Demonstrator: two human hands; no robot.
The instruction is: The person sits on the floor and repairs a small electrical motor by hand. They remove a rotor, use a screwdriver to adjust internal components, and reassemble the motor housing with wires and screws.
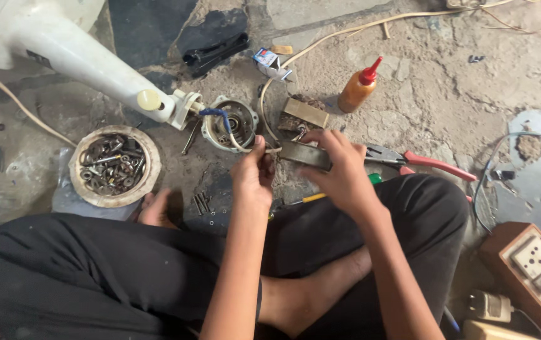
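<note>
Head view: both hands hold a flat grey metal block (306, 155) above the cracked concrete floor (421, 107). Right hand (341, 170) fingers wrapped over its right end, left hand (253, 173) fingers pinching a pale wire (269, 150) at its left end. Round grey motor housing (229, 123) just beyond.

Cracked concrete floor (409, 107) — glue bottle (358, 87), pliers (421, 160), bowl (114, 166).

A repair workshop run on a bare, cracked cement floor (421, 107). At left centre sits a round tray of nuts and bolts (114, 165), beside it an opened fan motor (229, 123) on a white fan stand (63, 47). Red-handled pliers (421, 160) lie right of centre, an oil bottle (358, 87) above, a switchboard (535, 271) at lower right.
</note>
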